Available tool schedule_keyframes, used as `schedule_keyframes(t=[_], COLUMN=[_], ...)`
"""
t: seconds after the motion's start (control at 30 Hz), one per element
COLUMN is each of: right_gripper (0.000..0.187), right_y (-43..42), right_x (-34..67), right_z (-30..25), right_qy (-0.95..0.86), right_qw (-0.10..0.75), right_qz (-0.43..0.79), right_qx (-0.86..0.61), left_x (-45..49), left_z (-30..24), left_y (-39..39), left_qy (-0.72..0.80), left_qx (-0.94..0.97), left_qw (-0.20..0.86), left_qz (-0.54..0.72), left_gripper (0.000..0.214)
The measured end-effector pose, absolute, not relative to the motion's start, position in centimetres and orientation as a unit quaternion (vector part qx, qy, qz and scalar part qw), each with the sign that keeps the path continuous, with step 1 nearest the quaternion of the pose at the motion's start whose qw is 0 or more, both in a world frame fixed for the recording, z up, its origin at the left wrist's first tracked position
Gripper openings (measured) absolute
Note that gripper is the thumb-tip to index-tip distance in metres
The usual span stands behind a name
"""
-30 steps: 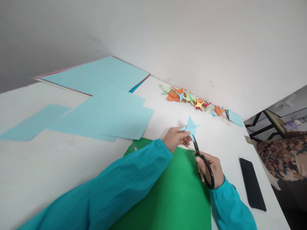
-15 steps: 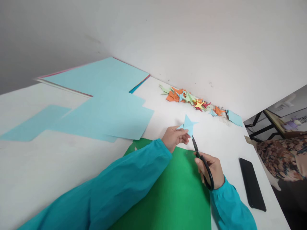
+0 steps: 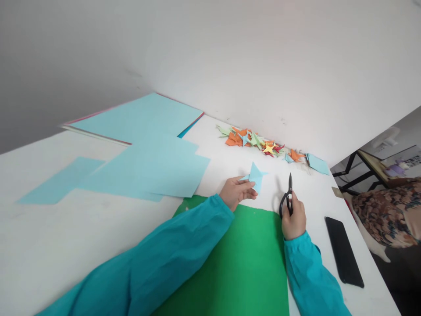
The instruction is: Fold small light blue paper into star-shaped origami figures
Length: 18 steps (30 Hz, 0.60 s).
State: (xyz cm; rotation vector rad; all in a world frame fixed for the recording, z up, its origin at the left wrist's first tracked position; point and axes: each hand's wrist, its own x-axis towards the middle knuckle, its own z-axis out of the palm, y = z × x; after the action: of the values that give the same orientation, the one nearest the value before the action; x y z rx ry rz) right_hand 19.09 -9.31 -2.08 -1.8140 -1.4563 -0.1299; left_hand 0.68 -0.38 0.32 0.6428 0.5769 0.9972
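Pinching: one pale-blue folded-paper star [image 3: 255, 176], held in my left grip [image 3: 237, 193], thumb and fingers together on its lower part. Probably very light, crisp, easily creased or torn; best held at the layered middle, sparing the thin points. One pair of scissors [image 3: 290, 191], black-handled, my right grip [image 3: 294, 222] clamped on its handles, blades pointing away; likely stiff, best taken by the loops. Nearer me than my left grip: green sheet [image 3: 237, 259]. Beyond both grips: folded-paper pieces [image 3: 255, 139], assorted colours, on the white surface [image 3: 82, 237].
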Motion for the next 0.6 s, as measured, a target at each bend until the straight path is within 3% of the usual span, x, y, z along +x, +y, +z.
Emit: schedule_keyframes(t=[0.13,0.37,0.5,0.6], right_gripper=[0.054,0.044,0.038,0.035], right_y=[-8.3,-7.4,-7.2,-7.4], right_x=[20.8,22.2,22.5,21.9], right_z=[-3.4,-4.3,-4.3,-3.5], right_qy=[-0.57,-0.512,-0.516,-0.502], right_qw=[0.33,0.213,0.235,0.312], right_qz=[-0.133,-0.201,-0.205,-0.214], right_qx=[-0.741,-0.808,-0.798,-0.778], left_x=[0.6,0.5,0.9,1.1], left_z=[0.1,0.1,-0.1,-0.4], left_y=[-0.3,-0.5,-0.8,-1.0], left_qy=[0.267,0.268,0.26,0.24], left_qx=[0.318,0.352,0.371,0.387], left_qw=[0.782,0.785,0.785,0.792], left_qz=[0.465,0.433,0.423,0.408], left_gripper=[0.027,0.032,0.035,0.038])
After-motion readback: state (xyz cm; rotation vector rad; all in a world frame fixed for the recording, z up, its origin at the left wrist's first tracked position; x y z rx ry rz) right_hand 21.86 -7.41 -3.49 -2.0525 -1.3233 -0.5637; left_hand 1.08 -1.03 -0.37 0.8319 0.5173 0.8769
